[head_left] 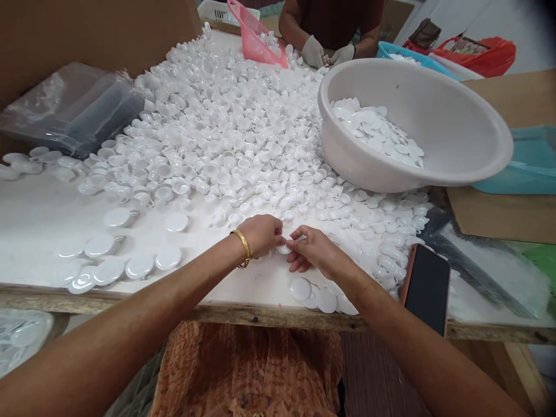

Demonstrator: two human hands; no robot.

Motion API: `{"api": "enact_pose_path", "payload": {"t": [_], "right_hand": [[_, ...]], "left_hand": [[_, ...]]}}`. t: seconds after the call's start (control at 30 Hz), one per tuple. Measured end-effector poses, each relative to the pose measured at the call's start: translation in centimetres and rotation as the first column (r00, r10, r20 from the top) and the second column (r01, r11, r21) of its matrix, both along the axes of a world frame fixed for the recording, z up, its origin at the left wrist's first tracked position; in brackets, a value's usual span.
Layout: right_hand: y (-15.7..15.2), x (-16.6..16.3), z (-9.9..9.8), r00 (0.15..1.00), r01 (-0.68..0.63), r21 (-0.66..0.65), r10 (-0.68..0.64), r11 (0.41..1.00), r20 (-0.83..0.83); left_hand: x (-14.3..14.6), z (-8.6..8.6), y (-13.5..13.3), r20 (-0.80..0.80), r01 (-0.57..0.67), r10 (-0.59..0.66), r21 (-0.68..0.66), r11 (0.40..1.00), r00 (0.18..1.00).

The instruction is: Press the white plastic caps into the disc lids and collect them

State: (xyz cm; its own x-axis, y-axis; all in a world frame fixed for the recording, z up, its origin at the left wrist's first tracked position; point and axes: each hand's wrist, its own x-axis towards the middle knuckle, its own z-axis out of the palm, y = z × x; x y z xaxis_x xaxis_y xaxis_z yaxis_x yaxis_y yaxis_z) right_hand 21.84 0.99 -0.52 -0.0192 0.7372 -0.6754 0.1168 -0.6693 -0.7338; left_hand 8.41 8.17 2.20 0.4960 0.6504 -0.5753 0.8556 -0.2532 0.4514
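My left hand (263, 234), with a gold bangle at the wrist, is closed in a pinch at the left edge of a small white round piece (284, 249). My right hand (316, 250) pinches the same piece between thumb and index finger, its other fingers loosely curled below. Fingers cover part of the piece. Just beyond both hands spreads a big heap of small white cups (243, 139). Near the table's front edge, white discs (326, 300) lie below my right hand, and several capped white cups (139, 265) stand to the left.
A large grey-white basin (356, 168) holding white discs stands at the right. A phone (428, 286) lies near the right front edge. A bagged dark bundle (87, 110) lies left. Across the table, a gloved person works beside a pink scoop-shaped basket (256, 40).
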Motion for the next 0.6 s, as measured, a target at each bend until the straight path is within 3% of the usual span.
{"api": "enact_pose_path", "payload": {"t": [0.2,0.5,0.6], "right_hand": [[-0.98,0.37,-0.39,1.0,-0.024,-0.017,0.024,1.0,-0.016],[-0.4,0.66,-0.34,0.998,-0.055,-0.05,0.055,0.997,0.001],[-0.74,0.32,-0.39,0.999,-0.037,-0.018,0.037,0.999,0.004]], "left_hand": [[0.86,0.63,0.21,-0.078,0.129,-0.134,-0.064,0.99,0.988],[0.55,0.08,0.51,-0.039,0.09,-0.103,-0.252,0.963,0.994],[0.43,0.02,0.47,-0.018,0.089,-0.096,-0.245,0.965,0.995]]}}
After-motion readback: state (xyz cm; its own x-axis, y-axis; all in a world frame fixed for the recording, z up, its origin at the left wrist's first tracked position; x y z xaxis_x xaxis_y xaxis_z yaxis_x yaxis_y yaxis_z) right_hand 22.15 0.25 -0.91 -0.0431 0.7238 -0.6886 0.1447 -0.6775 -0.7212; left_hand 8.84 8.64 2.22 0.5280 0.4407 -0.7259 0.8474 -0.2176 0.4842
